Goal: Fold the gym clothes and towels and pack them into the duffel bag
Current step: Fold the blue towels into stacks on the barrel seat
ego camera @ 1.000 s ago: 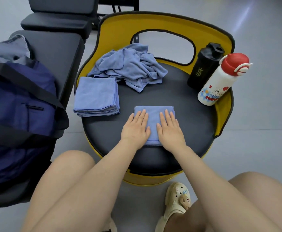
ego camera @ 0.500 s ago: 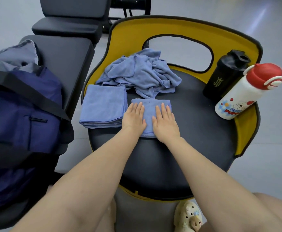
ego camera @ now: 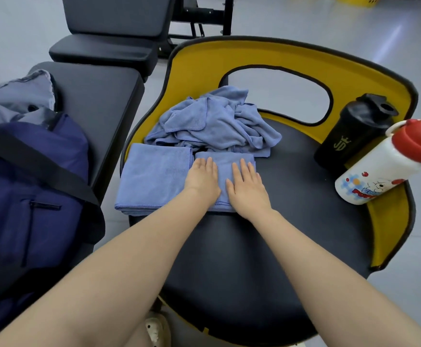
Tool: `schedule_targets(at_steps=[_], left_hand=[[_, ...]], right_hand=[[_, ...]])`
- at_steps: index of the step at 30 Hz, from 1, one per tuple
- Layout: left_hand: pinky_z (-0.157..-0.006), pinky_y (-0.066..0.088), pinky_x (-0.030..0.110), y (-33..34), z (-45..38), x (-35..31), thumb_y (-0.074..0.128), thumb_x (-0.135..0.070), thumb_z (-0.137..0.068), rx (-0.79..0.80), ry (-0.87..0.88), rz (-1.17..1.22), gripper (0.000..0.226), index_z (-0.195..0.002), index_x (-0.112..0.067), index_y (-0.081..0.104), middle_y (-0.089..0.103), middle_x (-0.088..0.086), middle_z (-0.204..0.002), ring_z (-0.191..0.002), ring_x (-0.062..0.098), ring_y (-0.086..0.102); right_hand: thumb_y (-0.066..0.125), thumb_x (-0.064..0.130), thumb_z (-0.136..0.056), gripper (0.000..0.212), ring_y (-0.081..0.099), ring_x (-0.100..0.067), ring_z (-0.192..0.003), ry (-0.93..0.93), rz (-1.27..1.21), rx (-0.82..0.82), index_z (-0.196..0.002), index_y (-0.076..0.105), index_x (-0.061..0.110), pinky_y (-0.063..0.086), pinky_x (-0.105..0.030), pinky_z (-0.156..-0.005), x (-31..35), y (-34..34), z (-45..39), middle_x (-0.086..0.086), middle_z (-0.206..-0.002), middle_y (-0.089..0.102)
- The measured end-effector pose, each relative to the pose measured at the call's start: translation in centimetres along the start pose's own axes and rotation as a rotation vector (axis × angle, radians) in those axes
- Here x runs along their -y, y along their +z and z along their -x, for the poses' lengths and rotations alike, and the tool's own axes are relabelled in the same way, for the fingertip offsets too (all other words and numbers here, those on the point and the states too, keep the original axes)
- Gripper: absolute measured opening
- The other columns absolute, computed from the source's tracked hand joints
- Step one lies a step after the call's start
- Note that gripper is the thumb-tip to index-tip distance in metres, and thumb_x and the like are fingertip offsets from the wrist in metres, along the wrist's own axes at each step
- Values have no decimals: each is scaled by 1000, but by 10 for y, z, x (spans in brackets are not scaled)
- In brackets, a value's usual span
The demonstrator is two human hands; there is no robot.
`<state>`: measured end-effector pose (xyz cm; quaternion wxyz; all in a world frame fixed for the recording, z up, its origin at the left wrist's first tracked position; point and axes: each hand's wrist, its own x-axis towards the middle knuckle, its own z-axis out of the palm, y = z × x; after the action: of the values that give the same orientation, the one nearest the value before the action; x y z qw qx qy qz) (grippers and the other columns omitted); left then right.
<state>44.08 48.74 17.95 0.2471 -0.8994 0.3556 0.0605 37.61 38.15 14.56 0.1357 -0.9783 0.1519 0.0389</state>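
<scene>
A small folded blue towel (ego camera: 225, 161) lies on the black round seat (ego camera: 267, 246). My left hand (ego camera: 202, 181) and my right hand (ego camera: 248, 189) both press flat on it, fingers straight. Its left edge touches a larger stack of folded blue towels (ego camera: 154, 176). Just behind, a crumpled heap of blue towels (ego camera: 214, 121) sits against the yellow backrest. The navy duffel bag (ego camera: 29, 186) stands on a black bench at the left, with grey cloth (ego camera: 16, 98) showing at its top.
A black shaker bottle (ego camera: 354, 131) and a white bottle with a red cap (ego camera: 384, 166) stand at the seat's right edge. The yellow backrest (ego camera: 292, 56) curves round the far side. Black padded benches (ego camera: 104, 46) fill the upper left.
Both hands have slid the small folded towel away from me and to the left, until it lies against the folded stack and under the crumpled heap.
</scene>
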Motion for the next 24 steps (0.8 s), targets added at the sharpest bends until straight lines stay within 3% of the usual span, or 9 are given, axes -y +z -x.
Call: schedule_targets(at_steps=[3,6,8,11,14,17,21,24], left_hand=[[-100,32,38,-11,-6,17,35,-26,-98,-192,-12,330,38,-128,-5,45,47,13,-134,-125,28,42],[-72,34,37,-18,-19,42,43,-9,-94,-394,-136,604,23,-116,-6,49,48,14,-122,-111,31,45],[-65,31,34,-20,-30,59,44,-2,-91,-476,-212,629,27,-119,-5,48,45,15,-122,-107,32,45],[-70,35,34,-16,-47,84,50,-2,-90,-449,-279,561,37,-126,-7,43,40,15,-128,-113,32,42],[-71,37,34,-10,-60,102,54,-6,-90,-362,-262,417,41,-129,-8,40,41,15,-128,-112,33,45],[-64,33,34,-14,-67,109,49,-7,-94,-380,-203,396,27,-120,-6,46,48,15,-118,-104,34,51],[-65,38,40,-28,-64,111,44,-14,-95,-500,-118,589,15,-105,-7,52,58,13,-103,-91,33,55],[-66,45,44,-42,-54,110,48,-16,-93,-553,-37,809,10,-101,-10,51,61,11,-92,-81,33,55]], right_hand=[[42,38,-100,47,33,-24,-137,-48,-69,-180,-138,47,10,23,-31,-110,-6,-13,-5,-6,-147,41],[53,32,-96,32,51,-24,-113,-71,-201,-369,-117,62,11,38,-33,-92,-1,-31,-23,-2,-121,60],[56,27,-95,26,51,-24,-110,-105,-245,-428,-114,63,11,42,-34,-86,8,-44,-37,-2,-116,60],[58,24,-93,30,46,-24,-117,-199,-186,-452,-119,61,9,42,-34,-87,21,-62,-58,-6,-122,56],[61,27,-91,42,39,-25,-129,-300,-48,-368,-128,54,9,37,-35,-96,27,-70,-75,-8,-137,45],[61,30,-91,51,33,-23,-133,-326,45,-289,-137,45,14,29,-32,-104,30,-71,-87,-5,-145,37],[61,28,-92,58,29,-24,-138,-281,-31,-283,-145,38,19,23,-33,-110,39,-76,-95,-5,-151,33],[58,21,-93,38,40,-23,-129,-286,-142,-353,-131,56,15,31,-31,-100,45,-84,-100,-4,-142,47]])
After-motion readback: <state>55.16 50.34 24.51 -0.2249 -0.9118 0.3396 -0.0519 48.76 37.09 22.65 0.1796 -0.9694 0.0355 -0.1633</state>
